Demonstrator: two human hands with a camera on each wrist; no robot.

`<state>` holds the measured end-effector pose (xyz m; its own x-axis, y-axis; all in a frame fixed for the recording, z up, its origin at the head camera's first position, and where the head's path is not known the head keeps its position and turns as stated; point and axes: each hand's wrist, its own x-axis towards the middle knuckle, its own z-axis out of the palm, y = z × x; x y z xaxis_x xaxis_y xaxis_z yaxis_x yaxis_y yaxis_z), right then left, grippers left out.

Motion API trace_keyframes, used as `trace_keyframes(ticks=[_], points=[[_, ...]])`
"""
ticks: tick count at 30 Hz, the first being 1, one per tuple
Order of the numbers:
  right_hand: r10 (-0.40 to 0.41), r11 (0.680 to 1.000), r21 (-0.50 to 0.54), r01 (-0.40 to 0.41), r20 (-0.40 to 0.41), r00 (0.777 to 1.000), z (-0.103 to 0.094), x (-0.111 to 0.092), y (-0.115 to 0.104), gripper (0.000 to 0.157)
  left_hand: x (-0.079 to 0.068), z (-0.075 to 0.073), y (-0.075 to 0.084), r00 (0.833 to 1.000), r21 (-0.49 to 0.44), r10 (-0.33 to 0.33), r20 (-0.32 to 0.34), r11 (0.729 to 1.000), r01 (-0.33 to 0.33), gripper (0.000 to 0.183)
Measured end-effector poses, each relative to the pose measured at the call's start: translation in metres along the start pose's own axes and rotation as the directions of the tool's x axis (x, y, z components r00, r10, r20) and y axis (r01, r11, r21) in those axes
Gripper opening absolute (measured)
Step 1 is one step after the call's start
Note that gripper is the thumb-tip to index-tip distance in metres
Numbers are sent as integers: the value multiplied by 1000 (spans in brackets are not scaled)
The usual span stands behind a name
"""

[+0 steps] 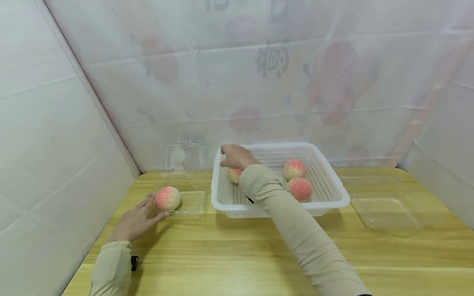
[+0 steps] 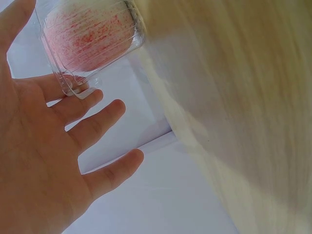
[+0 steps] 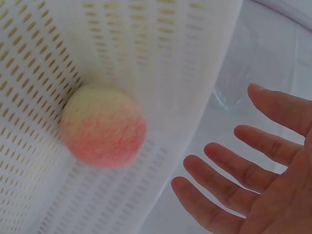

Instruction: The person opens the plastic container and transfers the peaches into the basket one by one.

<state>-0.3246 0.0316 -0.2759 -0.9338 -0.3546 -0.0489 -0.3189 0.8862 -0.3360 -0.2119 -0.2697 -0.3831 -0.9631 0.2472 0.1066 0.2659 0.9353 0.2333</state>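
Note:
My left hand [image 1: 135, 220] is at the near left corner of a clear plastic clamshell box [image 1: 194, 201], its fingers spread and fairly straight, touching the box's edge. A pink and cream peach [image 1: 168, 199] sits in that box, seen through the clear wall in the left wrist view. Over the left side of a white plastic basket [image 1: 221, 195] my right hand [image 1: 238, 157] hovers with fingers apart, holding nothing. One peach [image 3: 104, 126] lies in the basket's corner below it, partly hidden by the hand in the head view. Two more peaches [image 1: 294, 169] lie at the basket's right side.
Another clear plastic box [image 1: 386, 209] stands with its lid open on the right of the wooden table [image 1: 229, 255]. The first box's raised lid [image 1: 185, 158] leans toward the back. White printed sheets [image 1: 207, 90] enclose the table's back and sides.

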Motion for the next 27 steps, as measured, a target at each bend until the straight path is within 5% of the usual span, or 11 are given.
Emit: trace_keyframes(ticks=[27], points=[[-71,996,57,71,8,997,1,1,-31,47,4,-2,2,1000,5,1,-10,1000,-1,88]])
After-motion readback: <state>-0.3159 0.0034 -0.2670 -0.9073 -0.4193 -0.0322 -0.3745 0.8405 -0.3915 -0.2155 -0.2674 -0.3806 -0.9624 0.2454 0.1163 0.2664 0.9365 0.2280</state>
